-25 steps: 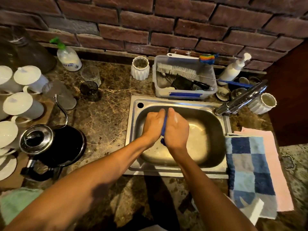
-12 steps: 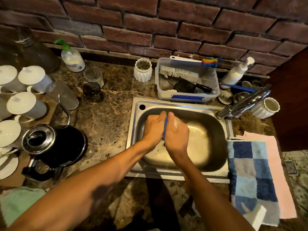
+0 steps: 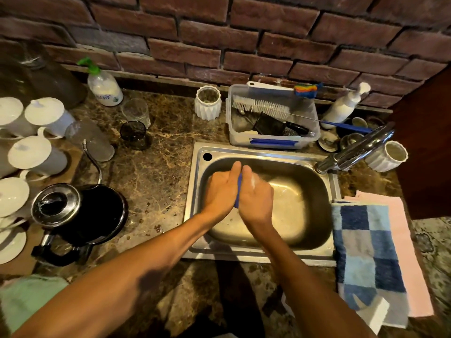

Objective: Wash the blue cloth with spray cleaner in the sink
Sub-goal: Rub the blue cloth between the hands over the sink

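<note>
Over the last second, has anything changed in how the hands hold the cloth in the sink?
Barely. The left hand and right hand stay pressed together over the sink, the blue cloth still pinched between the palms; only small rubbing shifts show. Nothing was let go, the tap stays off, and the counter items are unmoved.

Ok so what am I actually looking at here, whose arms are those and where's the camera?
No machine here: a person wears a camera on their head, looking down at their own arms. The left hand and right hand are pressed together over the steel sink, squeezing a blue cloth between them; only a strip of it shows. On the stone counter lie a kettle, white cups, a brush tub and a checked towel. The tap stands on the right.
</note>
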